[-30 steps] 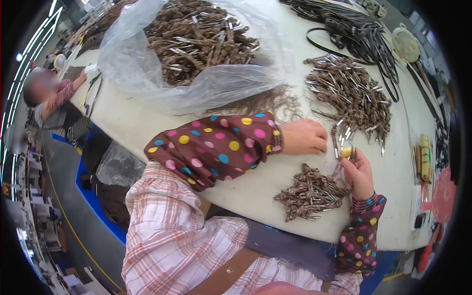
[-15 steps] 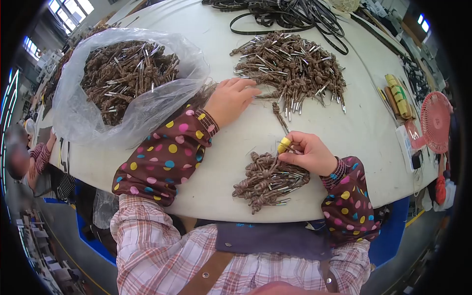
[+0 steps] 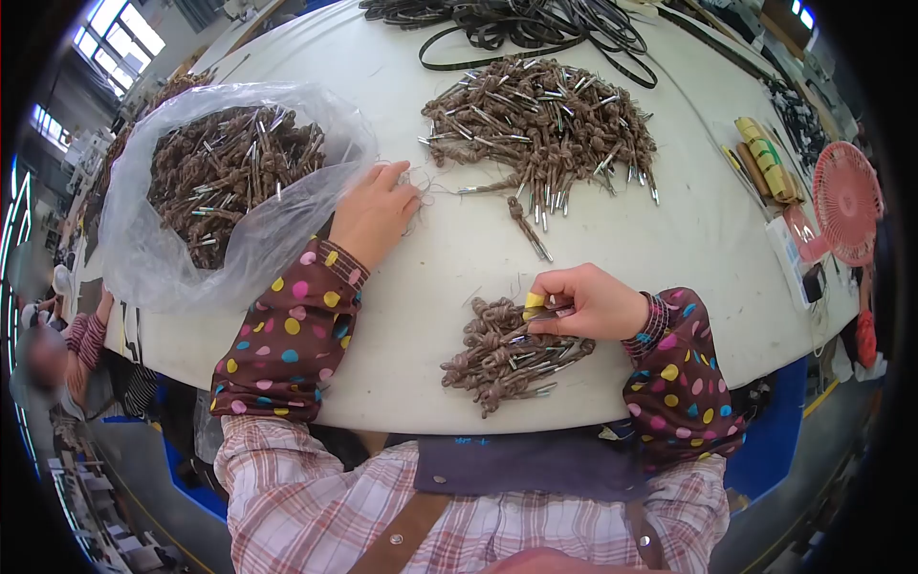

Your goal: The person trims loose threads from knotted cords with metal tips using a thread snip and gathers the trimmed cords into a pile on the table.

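My left hand [image 3: 374, 216] is over the table beside the clear plastic bag [image 3: 122, 228], fingers apart, with fine loose threads [image 3: 426, 182] near its fingertips. Closed fingers of my right hand [image 3: 595, 304] hold a small metal tool with a yellow part [image 3: 534, 301], just above the small pile of knotted brown cords [image 3: 492, 362]. Farther back is a larger pile of such cords [image 3: 545, 124] with silvery tips. One single cord [image 3: 526, 230] lies at that pile's front edge. More brown cords [image 3: 234, 172] fill the open bag.
Black straps [image 3: 535, 29] lie coiled at the back of the white table [image 3: 669, 359]. At the right are yellow rolls [image 3: 768, 161], a pink fan [image 3: 847, 204] and a white power strip [image 3: 788, 268]. Another person's sleeve [image 3: 86, 340] shows at the far left.
My left hand has moved left, away from the large pile and towards the bag. My right hand stays by the small pile with the tool. The camera view has shifted.
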`<state>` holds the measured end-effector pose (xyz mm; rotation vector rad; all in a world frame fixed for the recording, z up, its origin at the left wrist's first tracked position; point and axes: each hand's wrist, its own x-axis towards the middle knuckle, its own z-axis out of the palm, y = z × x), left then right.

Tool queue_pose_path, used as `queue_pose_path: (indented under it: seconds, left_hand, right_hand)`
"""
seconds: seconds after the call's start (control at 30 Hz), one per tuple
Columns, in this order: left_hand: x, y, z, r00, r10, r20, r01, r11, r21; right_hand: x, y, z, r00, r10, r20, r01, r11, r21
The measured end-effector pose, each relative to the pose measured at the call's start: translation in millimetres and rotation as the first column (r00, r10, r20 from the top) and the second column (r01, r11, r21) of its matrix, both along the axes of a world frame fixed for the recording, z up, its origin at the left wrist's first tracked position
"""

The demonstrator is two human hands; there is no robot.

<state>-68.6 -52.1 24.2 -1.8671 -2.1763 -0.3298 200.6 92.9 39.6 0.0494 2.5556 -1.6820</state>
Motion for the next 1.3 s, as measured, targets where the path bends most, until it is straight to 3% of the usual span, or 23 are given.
queue_pose_path:
  seconds: [0.17,0.23,0.3,0.37,0.4,0.5,0.53,0.63,0.73,0.77,0.87,0.93,1.0,1.1,1.2,1.3]
  left_hand:
    - [48,39,14,0.941,-0.327,0.089,0.324,0.945,0.048]
    - [54,57,8,0.916,-0.393,0.083,0.392,0.919,0.033]
    - [52,67,1,0.921,-0.387,0.037,0.387,0.922,0.024]
    - [46,69,-2,0.923,-0.385,0.018,0.384,0.923,0.031]
    - [45,68,-3,0.921,-0.389,-0.025,0.39,0.917,0.082]
    - [52,60,5,0.909,-0.415,-0.038,0.415,0.893,0.174]
    - [61,57,13,0.903,-0.422,-0.076,0.428,0.872,0.237]
    - [75,53,20,0.877,-0.47,-0.101,0.475,0.817,0.327]
    - [78,53,20,0.86,-0.502,-0.089,0.5,0.795,0.345]
    - [78,53,19,0.857,-0.511,-0.068,0.502,0.798,0.333]
    - [86,53,23,0.809,-0.452,0.375,0.308,0.87,0.385]
    - [83,50,32,0.753,-0.453,0.478,0.339,0.889,0.309]
    - [79,47,36,0.704,-0.447,0.551,0.362,0.894,0.263]
    - [78,46,38,0.774,-0.435,0.46,0.364,0.9,0.24]
    - [76,48,33,0.862,-0.468,0.195,0.416,0.873,0.256]
    - [77,48,30,0.868,-0.471,0.16,0.421,0.867,0.266]
  right_hand:
    - [-1,0,-2,0.995,0.039,-0.093,-0.029,0.994,0.101]
    - [-1,3,-5,0.99,-0.043,-0.137,0.055,0.994,0.09]
    - [0,8,-1,0.963,-0.257,-0.084,0.261,0.965,0.029]
    - [-3,14,-3,0.875,-0.476,-0.086,0.478,0.878,0.011]
    - [-3,16,2,0.826,-0.555,-0.104,0.563,0.822,0.083]
    - [-7,21,-8,0.721,-0.624,-0.301,0.67,0.738,0.074]
    - [-7,22,-7,0.736,-0.63,-0.246,0.66,0.749,0.058]
    - [-7,22,-4,0.841,-0.54,-0.029,0.495,0.791,-0.36]
    - [-1,24,4,0.914,-0.387,0.126,0.395,0.773,-0.497]
    - [-2,23,0,0.9,-0.433,0.048,0.406,0.794,-0.453]
    - [-3,21,-11,0.843,-0.524,-0.122,0.473,0.83,-0.294]
    - [-2,23,-11,0.816,-0.559,-0.149,0.539,0.828,-0.153]
    - [-3,24,-19,0.793,-0.57,-0.215,0.556,0.821,-0.127]
    - [-3,22,-19,0.777,-0.572,-0.264,0.582,0.812,-0.045]
    - [-3,19,-15,0.782,-0.559,-0.276,0.592,0.805,0.046]
    - [-2,16,-8,0.787,-0.553,-0.273,0.597,0.794,0.114]
